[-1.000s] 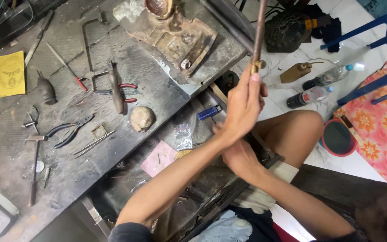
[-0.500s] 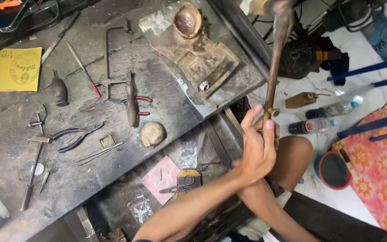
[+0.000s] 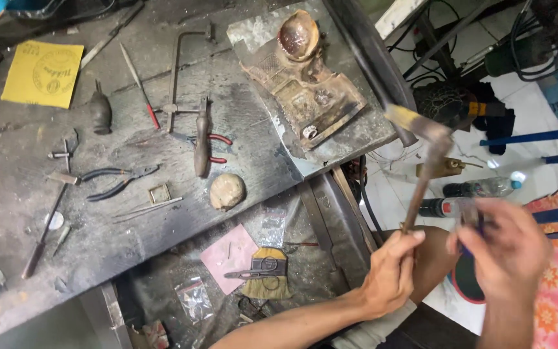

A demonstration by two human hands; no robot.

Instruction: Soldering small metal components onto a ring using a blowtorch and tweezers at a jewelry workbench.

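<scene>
The left hand (image 3: 392, 274) is closed around the lower end of one hammer (image 3: 423, 169), whose blurred head tilts up just off the workbench (image 3: 98, 252) corner. The right hand (image 3: 508, 249), just right of the handle, is blurred; its fingers curl around something small, and what it is cannot be told. On the workbench lie two pliers: one black-handled pair (image 3: 116, 181) and one red-handled pair (image 3: 209, 147). Beside them sits one round stone-like lump (image 3: 227, 191). At the bench's far left edge lies one yellow sandpaper sheet (image 3: 42, 74). Below the bench, one brush (image 3: 267, 271) rests by one pink paper (image 3: 228, 256).
</scene>
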